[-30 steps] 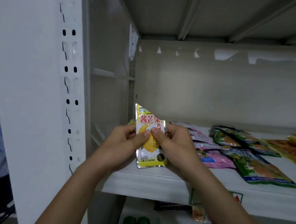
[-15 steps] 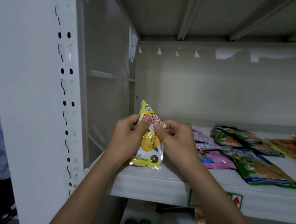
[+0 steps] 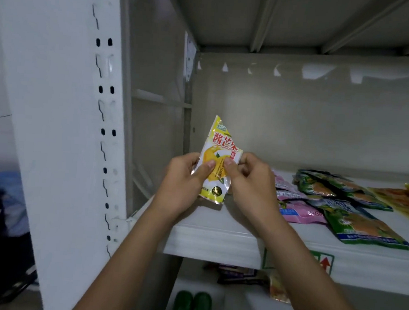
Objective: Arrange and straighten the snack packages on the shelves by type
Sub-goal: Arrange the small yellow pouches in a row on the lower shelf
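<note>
Yellow foil catches the light first: one mango snack pouch [image 3: 218, 165] is held upright above the shelf [image 3: 214, 238] at its front left corner, and both hands are on it. The left hand [image 3: 184, 185] pinches its left side, thumb across the printed face, and the right hand [image 3: 250, 182] pinches the right side the same way, so each grip is clamped on that one pouch. It looks light, thin and crinkly, likely slick, with a bent top corner; the sealed side edges seem the safest hold, since squeezing the middle could crush what's inside. Further along the shelf lie pink packets [image 3: 296, 207], at least three overlapping, then green packets [image 3: 363, 226], about four, and orange packets [image 3: 403, 197] at the right edge, count unclear.
</note>
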The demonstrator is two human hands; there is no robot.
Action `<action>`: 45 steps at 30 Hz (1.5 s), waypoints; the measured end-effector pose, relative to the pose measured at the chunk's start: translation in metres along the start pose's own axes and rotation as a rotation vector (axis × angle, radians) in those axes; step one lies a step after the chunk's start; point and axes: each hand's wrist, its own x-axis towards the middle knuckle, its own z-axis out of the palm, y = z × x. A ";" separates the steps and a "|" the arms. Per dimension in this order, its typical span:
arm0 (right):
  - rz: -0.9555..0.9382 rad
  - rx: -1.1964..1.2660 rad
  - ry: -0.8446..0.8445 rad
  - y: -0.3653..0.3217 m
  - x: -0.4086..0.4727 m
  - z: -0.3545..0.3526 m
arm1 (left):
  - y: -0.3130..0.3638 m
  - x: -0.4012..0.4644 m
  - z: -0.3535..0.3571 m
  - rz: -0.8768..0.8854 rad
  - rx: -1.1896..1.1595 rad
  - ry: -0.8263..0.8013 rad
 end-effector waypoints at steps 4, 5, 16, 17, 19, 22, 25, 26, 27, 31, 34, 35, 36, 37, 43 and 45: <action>-0.041 0.011 0.004 -0.007 -0.006 -0.002 | 0.004 -0.004 -0.001 0.074 0.070 0.055; -0.048 0.019 -0.005 -0.009 -0.008 -0.003 | 0.005 -0.007 -0.001 0.076 0.066 0.063; -0.172 -0.181 -0.139 -0.013 -0.017 0.005 | 0.007 -0.036 -0.013 0.039 0.077 0.152; -0.188 -0.196 -0.147 -0.014 -0.016 0.006 | 0.008 -0.036 -0.014 0.045 0.087 0.168; -0.215 -0.193 -0.136 -0.017 -0.017 0.006 | 0.012 -0.041 -0.015 0.061 0.096 0.189; -0.315 -0.194 -0.069 -0.028 -0.029 0.008 | 0.028 -0.064 -0.024 0.098 0.088 0.217; -0.458 -0.105 -0.134 -0.060 -0.053 0.025 | 0.046 -0.099 -0.063 0.146 0.057 0.272; -0.484 -0.070 -0.190 -0.076 -0.060 0.037 | 0.051 -0.109 -0.081 0.165 0.043 0.307; -0.488 -0.029 -0.252 -0.089 -0.065 0.052 | 0.054 -0.118 -0.101 0.180 0.045 0.346; -0.488 0.113 -0.378 -0.113 -0.103 0.131 | 0.051 -0.154 -0.169 0.172 0.179 0.542; -0.375 0.227 -0.528 -0.081 -0.154 0.184 | 0.011 -0.200 -0.202 0.077 0.297 0.637; -0.306 0.251 -0.611 -0.063 -0.172 0.202 | -0.006 -0.221 -0.208 0.028 0.294 0.659; -0.218 0.253 -0.701 -0.043 -0.192 0.218 | -0.027 -0.244 -0.215 -0.041 0.283 0.688; -0.140 0.241 -0.776 -0.021 -0.212 0.235 | -0.050 -0.267 -0.220 -0.127 0.279 0.710; 0.249 0.050 -1.070 0.130 -0.342 0.291 | -0.200 -0.399 -0.231 -0.665 0.446 0.619; 0.374 -0.007 -1.119 0.167 -0.380 0.292 | -0.228 -0.436 -0.227 -0.799 0.454 0.555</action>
